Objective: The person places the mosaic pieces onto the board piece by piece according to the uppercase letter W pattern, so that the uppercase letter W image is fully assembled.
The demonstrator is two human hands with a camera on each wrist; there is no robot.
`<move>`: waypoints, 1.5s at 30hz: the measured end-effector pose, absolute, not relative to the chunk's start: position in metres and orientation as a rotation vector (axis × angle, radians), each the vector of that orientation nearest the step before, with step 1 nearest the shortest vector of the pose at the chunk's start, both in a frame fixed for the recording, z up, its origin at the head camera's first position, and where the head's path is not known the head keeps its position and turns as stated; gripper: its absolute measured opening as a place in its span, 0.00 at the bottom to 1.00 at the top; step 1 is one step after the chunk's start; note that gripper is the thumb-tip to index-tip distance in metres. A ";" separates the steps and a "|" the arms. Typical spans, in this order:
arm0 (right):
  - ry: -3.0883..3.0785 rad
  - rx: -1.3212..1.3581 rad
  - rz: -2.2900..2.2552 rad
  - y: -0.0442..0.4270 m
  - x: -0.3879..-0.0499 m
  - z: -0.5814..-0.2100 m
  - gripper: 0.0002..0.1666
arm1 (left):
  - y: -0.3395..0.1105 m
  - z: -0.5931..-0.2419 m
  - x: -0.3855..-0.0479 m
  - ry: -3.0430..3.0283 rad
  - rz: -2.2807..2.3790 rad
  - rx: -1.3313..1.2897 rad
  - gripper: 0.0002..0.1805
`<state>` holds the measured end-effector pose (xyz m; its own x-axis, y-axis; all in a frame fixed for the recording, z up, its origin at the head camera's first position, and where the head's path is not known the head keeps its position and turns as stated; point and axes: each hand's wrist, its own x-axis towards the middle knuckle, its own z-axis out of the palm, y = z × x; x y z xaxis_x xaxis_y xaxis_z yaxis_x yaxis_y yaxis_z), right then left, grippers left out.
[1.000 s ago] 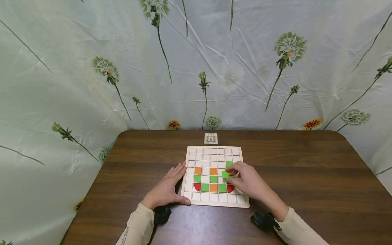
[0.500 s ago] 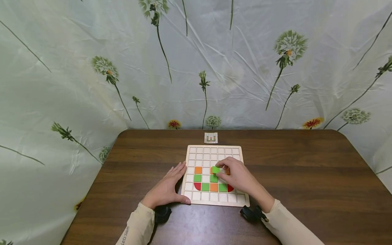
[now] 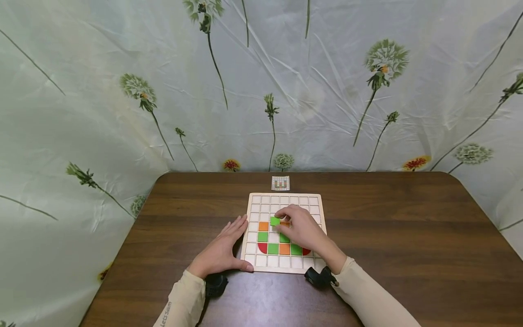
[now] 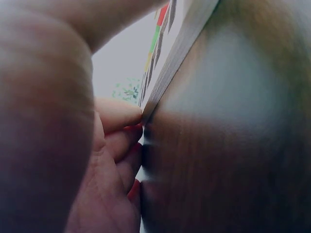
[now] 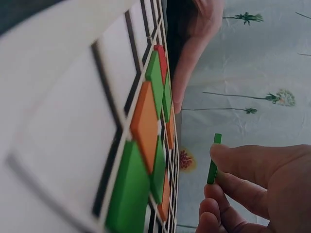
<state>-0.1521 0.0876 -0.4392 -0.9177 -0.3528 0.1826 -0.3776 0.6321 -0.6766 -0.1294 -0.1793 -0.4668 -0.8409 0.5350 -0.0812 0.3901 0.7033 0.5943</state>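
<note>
My right hand (image 3: 304,231) pinches a square green tile (image 3: 275,221) between thumb and fingers, above the wooden grid board (image 3: 261,260). In the right wrist view the held tile (image 5: 215,160) is seen edge-on, apart from the board. Orange tiles (image 3: 263,226), green tiles (image 3: 273,249) and a rounded red corner tile (image 3: 262,248) lie in the board's cells. My right hand hides the tiles at the upper right. Against the board's left edge rests my left hand (image 3: 218,254), fingers extended, its thumb at the near left corner.
A small card (image 3: 280,183) with a coloured grid pattern lies behind the board on the brown wooden table (image 3: 388,218). Beyond the table's back edge hangs a flower-printed sheet (image 3: 327,91). Black straps with a camera (image 3: 320,277) sit on the wrists.
My right hand has carried the green tile leftward across the board, from its right side to beside the left orange tile. My left hand has stayed at the board's edge.
</note>
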 end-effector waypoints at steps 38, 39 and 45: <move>-2.950 0.632 1.056 0.054 -0.187 -0.445 0.12 | -0.180 -0.466 -0.130 2.649 0.852 0.757 0.71; -2.954 0.631 1.051 0.053 -0.188 -0.446 0.12 | -0.180 -0.467 -0.130 2.650 0.851 0.755 0.71; -2.966 0.624 1.062 0.053 -0.187 -0.445 0.12 | -0.181 -0.466 -0.129 2.655 0.847 0.754 0.70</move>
<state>-0.1874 0.0530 -0.4445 -0.9223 -0.3813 0.0637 -0.3351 0.7063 -0.6235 -0.1294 -0.1805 -0.4665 -0.8336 0.5464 -0.0805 0.3988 0.6964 0.5966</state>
